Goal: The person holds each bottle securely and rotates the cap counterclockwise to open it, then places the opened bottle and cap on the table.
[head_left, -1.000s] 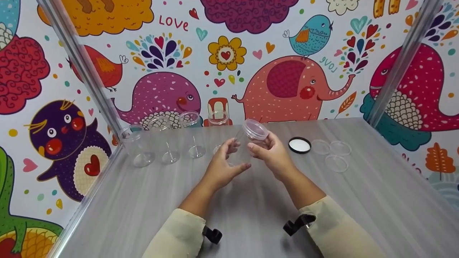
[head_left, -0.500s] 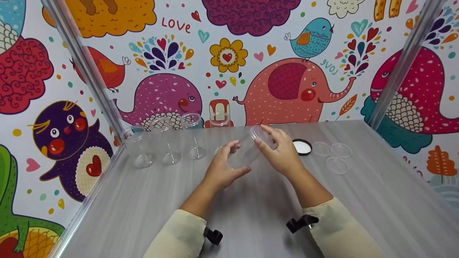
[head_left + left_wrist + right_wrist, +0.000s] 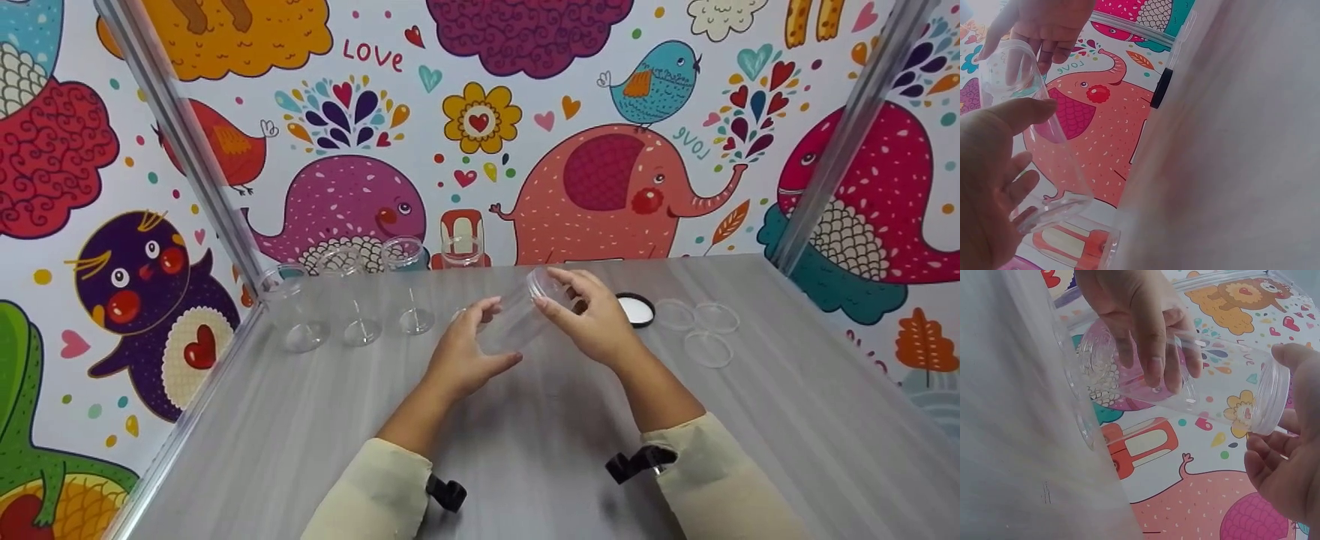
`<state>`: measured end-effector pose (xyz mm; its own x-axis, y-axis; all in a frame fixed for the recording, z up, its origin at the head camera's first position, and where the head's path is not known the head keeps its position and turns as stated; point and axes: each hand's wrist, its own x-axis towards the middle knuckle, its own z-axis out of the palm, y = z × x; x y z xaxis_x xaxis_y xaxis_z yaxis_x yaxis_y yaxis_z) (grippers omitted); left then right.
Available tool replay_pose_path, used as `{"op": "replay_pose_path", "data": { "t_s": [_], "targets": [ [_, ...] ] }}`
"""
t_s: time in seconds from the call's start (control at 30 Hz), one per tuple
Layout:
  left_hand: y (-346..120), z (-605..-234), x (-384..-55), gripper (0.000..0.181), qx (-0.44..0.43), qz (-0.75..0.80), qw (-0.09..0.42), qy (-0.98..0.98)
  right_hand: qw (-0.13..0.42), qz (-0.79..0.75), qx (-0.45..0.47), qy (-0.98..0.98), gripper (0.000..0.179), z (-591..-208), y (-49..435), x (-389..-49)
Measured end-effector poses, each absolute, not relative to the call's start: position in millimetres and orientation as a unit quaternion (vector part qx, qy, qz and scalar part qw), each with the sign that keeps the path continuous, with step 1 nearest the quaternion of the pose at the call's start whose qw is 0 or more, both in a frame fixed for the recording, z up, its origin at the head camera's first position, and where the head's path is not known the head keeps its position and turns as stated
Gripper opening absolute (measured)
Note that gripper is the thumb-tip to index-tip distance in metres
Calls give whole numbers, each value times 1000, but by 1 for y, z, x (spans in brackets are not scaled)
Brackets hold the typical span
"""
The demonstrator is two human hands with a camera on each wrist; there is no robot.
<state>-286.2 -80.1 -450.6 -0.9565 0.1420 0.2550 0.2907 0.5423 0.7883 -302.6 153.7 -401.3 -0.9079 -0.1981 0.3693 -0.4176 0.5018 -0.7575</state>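
Observation:
A clear plastic jar (image 3: 514,319) is held up above the table, tilted so its capped end points up and to the right. My left hand (image 3: 465,352) grips the jar near its base, thumb on one side and fingers on the other. At the upper end my right hand (image 3: 596,319) grips the rim of a clear lid (image 3: 1278,396), thumb and fingers on opposite sides. In the right wrist view the lid sits on the jar's mouth. The left wrist view shows the jar's clear wall (image 3: 1064,163) with nothing inside.
Several clear open jars (image 3: 304,315) stand in a row at the back left of the grey table (image 3: 525,465). On the right lie a black-rimmed lid (image 3: 635,309) with a white inside and several clear lids (image 3: 709,349). A cartoon-printed wall (image 3: 480,187) rises behind.
The jar has tipped further to the right. My right hand has shifted from the side of the jar's neck up around the lid. My left hand keeps its grip near the base.

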Motion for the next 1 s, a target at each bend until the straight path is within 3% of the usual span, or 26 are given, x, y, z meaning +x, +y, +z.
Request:
{"op": "replay_pose_path", "data": {
  "t_s": [0.17,0.47,0.83,1.0],
  "targets": [
    [-80,-450,-286,90,-132,-486,61,-862,112,499,226,-829,56,-404,159,-302],
    [-81,-449,-287,90,-146,-496,55,-854,117,543,278,-784,61,-404,156,-300],
    [-81,-450,-287,91,-124,-480,51,-867,166,474,160,-850,54,-401,153,-302],
    [-81,-450,-288,90,-133,-473,55,-869,160,464,138,-860,50,-400,151,-301]
  ]
}}
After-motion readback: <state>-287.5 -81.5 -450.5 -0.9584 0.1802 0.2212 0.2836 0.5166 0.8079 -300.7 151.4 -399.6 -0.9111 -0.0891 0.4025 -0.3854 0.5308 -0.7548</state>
